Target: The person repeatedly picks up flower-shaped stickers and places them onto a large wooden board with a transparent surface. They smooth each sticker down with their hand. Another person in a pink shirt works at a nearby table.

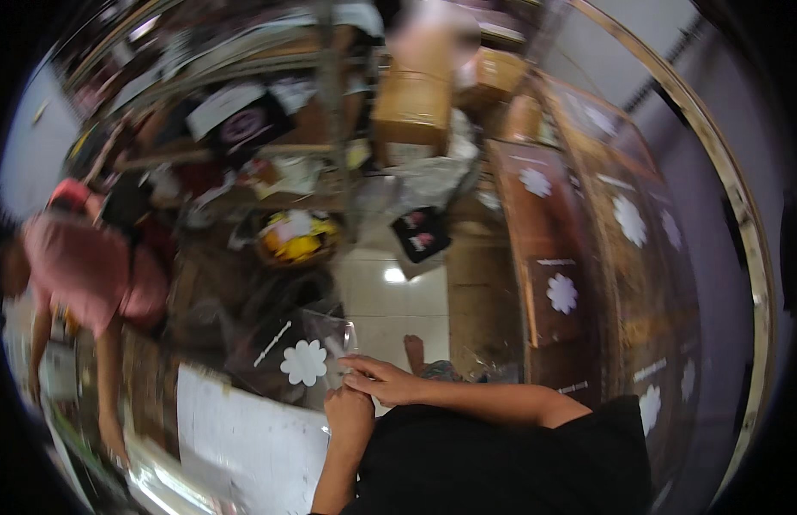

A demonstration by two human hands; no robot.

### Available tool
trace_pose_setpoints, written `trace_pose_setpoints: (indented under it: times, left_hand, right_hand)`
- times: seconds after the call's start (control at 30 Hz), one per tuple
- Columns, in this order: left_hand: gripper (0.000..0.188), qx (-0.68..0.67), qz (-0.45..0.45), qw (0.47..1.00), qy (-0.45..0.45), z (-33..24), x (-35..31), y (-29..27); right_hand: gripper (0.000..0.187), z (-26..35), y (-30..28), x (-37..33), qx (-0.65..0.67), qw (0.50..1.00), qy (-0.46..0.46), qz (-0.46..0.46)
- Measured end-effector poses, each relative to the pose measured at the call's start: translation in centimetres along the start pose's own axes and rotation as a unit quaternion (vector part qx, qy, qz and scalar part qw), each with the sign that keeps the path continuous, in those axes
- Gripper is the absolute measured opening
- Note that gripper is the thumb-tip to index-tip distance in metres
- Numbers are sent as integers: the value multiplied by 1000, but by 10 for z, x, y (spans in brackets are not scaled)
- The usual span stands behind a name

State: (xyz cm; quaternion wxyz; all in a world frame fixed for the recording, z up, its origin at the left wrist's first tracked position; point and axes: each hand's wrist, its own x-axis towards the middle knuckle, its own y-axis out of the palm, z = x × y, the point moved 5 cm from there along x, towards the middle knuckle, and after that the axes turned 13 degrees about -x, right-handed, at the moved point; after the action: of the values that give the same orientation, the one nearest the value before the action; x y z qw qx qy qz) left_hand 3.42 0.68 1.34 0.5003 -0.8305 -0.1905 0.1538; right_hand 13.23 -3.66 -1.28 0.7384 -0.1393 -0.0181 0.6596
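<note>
A clear plastic sheet (316, 330) printed with a white flower shape and a thin white line is held out in front of me. My left hand (350, 410) is closed at its near right corner, fingers curled in. Just above it, my right hand (383, 380) pinches the sheet's right edge, its fingers reaching over the left hand. The two hands touch or nearly touch. Some fingertips are hidden, and the sheet's far edge blends into the dark clutter behind it.
A white board (244, 438) lies below the sheet. At left a person in a pink shirt (90, 266) reaches down. Large clear sheets with white flowers (628, 221) lean at right. A basket of yellow items (297, 240), a black bag (420, 233) and a cardboard box (413, 105) stand ahead.
</note>
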Motion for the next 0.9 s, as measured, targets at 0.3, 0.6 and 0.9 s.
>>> trace_pose_setpoints:
  times: [0.3, 0.6, 0.9]
  left_hand:
    - [63, -157, 38, 969, 185, -82, 86, -1]
    - [48, -185, 111, 976, 25, -17, 114, 54]
    - [43, -212, 146, 956, -141, 22, 120, 96]
  right_hand:
    - [34, -85, -164, -5, -2, 980, 75, -186]
    - [49, -135, -430, -53, 76, 910, 88, -399]
    - [71, -242, -530, -159, 239, 720, 139, -636]
